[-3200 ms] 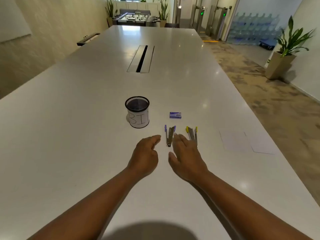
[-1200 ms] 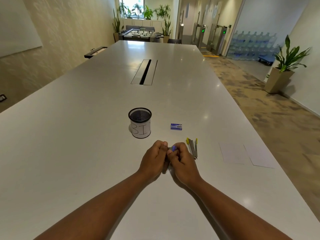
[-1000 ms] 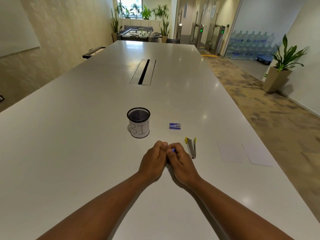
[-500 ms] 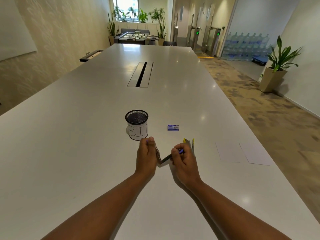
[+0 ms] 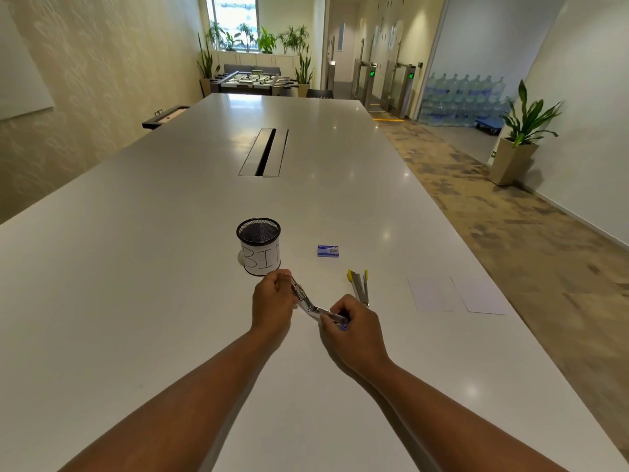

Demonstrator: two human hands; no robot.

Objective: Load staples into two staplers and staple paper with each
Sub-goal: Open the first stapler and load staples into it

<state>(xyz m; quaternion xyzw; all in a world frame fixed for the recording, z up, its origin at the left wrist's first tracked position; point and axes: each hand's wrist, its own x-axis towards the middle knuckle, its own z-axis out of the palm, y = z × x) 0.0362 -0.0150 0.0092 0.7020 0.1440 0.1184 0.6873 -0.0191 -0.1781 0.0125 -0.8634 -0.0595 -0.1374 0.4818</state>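
Desk point(image 5: 170, 267): mesh cup marked BIN point(image 5: 259, 247), staple box point(image 5: 328, 251), yellow stapler point(image 5: 359, 287), two paper sheets point(image 5: 456, 296) toward the right edge. Blue stapler point(image 5: 315, 306), swung wider than half a second ago, gripped by left hand point(image 5: 272, 303) and right hand point(image 5: 354, 327).

Both bare forearms reach forward, converging. The left hand point(image 5: 272, 303) is upright, fingers curled, pinching one arm of the opened stapler point(image 5: 311, 306). Just right of it, the right hand point(image 5: 354, 330) curls round the other arm.
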